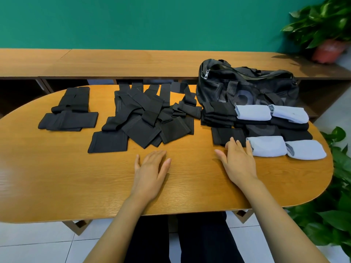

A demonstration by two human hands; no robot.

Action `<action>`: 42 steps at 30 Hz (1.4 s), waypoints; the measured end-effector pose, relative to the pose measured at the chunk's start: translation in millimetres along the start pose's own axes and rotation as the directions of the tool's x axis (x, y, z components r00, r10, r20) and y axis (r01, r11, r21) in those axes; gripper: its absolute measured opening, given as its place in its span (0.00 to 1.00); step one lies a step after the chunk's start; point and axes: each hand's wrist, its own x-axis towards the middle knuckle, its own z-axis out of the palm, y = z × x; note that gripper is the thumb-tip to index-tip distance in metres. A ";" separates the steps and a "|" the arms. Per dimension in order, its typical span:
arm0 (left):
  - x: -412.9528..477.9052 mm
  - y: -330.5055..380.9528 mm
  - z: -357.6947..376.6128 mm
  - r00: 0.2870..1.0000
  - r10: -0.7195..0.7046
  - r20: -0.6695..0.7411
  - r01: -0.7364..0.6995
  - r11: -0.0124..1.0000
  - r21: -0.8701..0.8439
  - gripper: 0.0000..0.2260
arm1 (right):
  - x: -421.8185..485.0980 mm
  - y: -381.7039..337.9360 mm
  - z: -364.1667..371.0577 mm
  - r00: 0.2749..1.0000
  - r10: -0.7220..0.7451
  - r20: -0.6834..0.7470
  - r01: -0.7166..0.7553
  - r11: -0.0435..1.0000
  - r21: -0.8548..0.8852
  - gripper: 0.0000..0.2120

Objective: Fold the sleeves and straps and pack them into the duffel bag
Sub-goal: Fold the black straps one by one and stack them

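Note:
A black duffel bag lies at the back right of the wooden table, its zipper open along the top. In front of it sit folded black sleeves and several rolled light-blue sleeves. A loose pile of black straps and sleeves covers the table's middle. Two folded black pieces lie at the left. My left hand rests flat on the table, empty. My right hand lies flat with fingertips touching a folded black piece and a blue roll.
A long wooden bench runs behind the table against a green wall. A potted plant stands at the bench's right end, and more green leaves crowd the table's right side. White floor tiles show below.

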 end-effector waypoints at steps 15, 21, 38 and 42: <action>28.5 -19.5 -5.9 0.995 -0.028 0.093 0.000 0.958 0.286 0.30 | 24.5 -93.9 10.6 0.948 -0.311 0.063 0.297 0.939 0.172 0.31; 29.3 -18.4 -5.0 0.994 -0.060 0.089 0.032 0.957 0.289 0.27 | 28.7 -98.3 24.9 0.937 -0.332 0.104 0.325 0.942 0.077 0.35; 27.5 -18.1 -2.9 0.996 -0.070 0.061 0.050 0.957 0.285 0.28 | -54.9 -56.0 2.5 0.849 -0.475 -0.230 0.502 0.861 0.075 0.29; 27.3 -16.6 -3.6 0.996 -0.070 0.062 0.050 0.958 0.283 0.27 | -59.1 -53.2 -0.4 0.830 -0.483 -0.278 0.526 0.844 0.102 0.28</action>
